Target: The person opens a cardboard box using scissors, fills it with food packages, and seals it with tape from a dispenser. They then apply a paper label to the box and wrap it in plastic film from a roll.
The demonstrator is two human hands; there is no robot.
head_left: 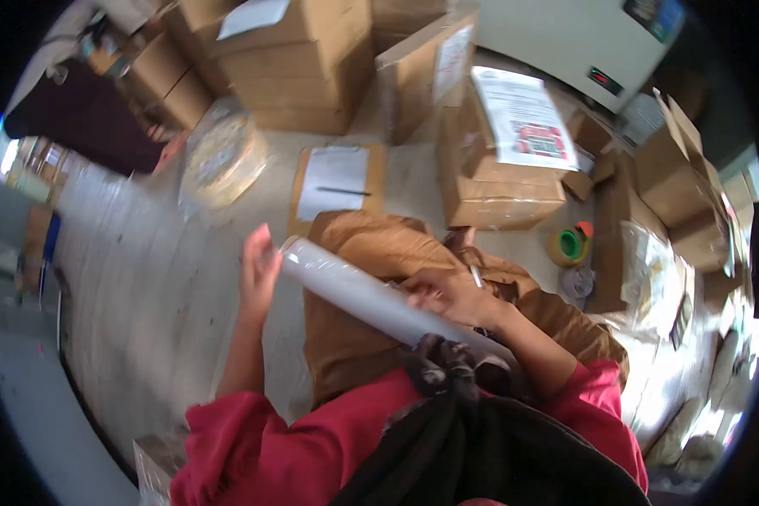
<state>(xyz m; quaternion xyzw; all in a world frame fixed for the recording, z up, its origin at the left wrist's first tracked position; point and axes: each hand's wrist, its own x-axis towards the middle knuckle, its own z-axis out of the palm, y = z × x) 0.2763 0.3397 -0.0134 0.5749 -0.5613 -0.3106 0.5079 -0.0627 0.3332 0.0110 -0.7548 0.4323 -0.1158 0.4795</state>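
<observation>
A roll of clear plastic film [346, 282] lies slantwise across my lap, its far end pointing up and left. My left hand [261, 268] is beside that end, fingers stretched upward and slightly blurred; the fingertips may brush the rim. Over the middle of the roll is my right hand [455, 297], fingers curled in. What they hold, if anything, is too smeared to make out. Brown cloth [337, 354] covers my legs under the roll. A dark knotted scarf [455, 363] hangs over the lower end of the roll.
Ahead lies a clipboard [302, 202] with paper and a pen [343, 191]. A plastic-wrapped round bundle [223, 160] stands left of it. Cardboard boxes [291, 84] rise behind; a box [502, 198] bears printed sheets [523, 114]. Tape rolls [570, 246] lie at right. Another person's dark garment [84, 114] shows upper left.
</observation>
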